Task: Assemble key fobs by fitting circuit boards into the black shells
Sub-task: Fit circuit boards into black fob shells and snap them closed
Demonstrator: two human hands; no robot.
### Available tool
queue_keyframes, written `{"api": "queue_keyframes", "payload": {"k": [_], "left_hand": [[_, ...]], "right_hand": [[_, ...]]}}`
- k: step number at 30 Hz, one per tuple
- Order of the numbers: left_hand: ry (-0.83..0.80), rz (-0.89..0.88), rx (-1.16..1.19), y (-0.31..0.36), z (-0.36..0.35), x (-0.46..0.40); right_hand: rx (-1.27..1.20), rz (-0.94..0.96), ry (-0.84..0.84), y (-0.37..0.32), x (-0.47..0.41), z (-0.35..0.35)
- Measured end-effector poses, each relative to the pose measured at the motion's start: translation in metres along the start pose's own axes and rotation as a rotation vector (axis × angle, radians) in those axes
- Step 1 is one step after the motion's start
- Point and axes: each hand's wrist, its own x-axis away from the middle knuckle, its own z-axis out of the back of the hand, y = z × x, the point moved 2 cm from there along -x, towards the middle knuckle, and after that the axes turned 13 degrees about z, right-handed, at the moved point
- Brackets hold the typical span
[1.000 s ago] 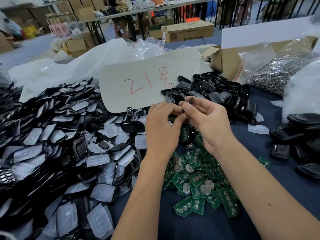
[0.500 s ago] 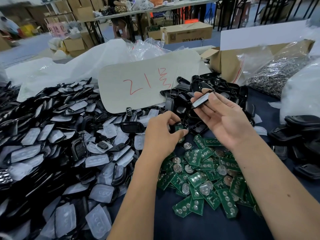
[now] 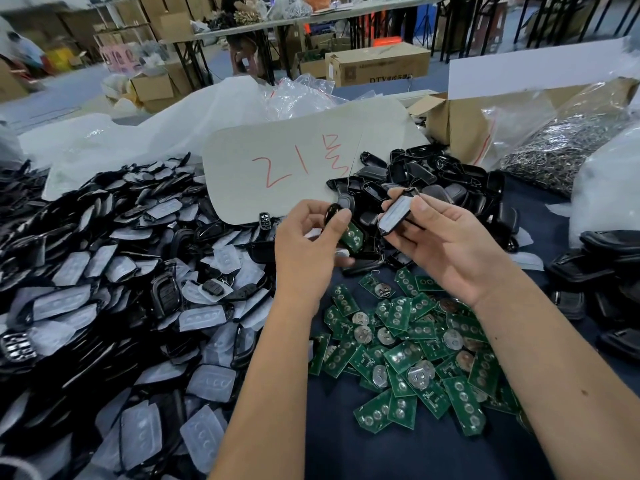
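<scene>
My left hand (image 3: 304, 244) pinches a green circuit board (image 3: 352, 237) with a black shell (image 3: 333, 213) against its thumb side. My right hand (image 3: 446, 244) grips a second shell half with a clear button pad (image 3: 394, 213), fingers curled round it. The hands are close but apart. Loose boards (image 3: 408, 355) lie just below both wrists on the dark blue table (image 3: 346, 452). Padded shells (image 3: 131, 278) are heaped left of my left arm, bare shells (image 3: 433, 181) beyond my fingers. Cardboard boxes (image 3: 377, 65) sit in the room behind
</scene>
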Motion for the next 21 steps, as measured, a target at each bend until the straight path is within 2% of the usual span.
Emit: {"api": "queue_keyframes", "payload": {"k": [2, 6, 21], "left_hand": [[-0.042, 0.100, 0.127, -0.001, -0.002, 0.001], [-0.074, 0.182, 0.169, -0.005, -0.005, 0.001], [-0.087, 0.189, 0.112, -0.008, 0.000, -0.002]], "right_hand": [[0.025, -0.004, -0.005, 0.001, 0.000, -0.002], [0.075, -0.007, -0.032, 0.004, 0.002, -0.007], [0.147, -0.005, -0.084, 0.010, 0.004, -0.010]]}}
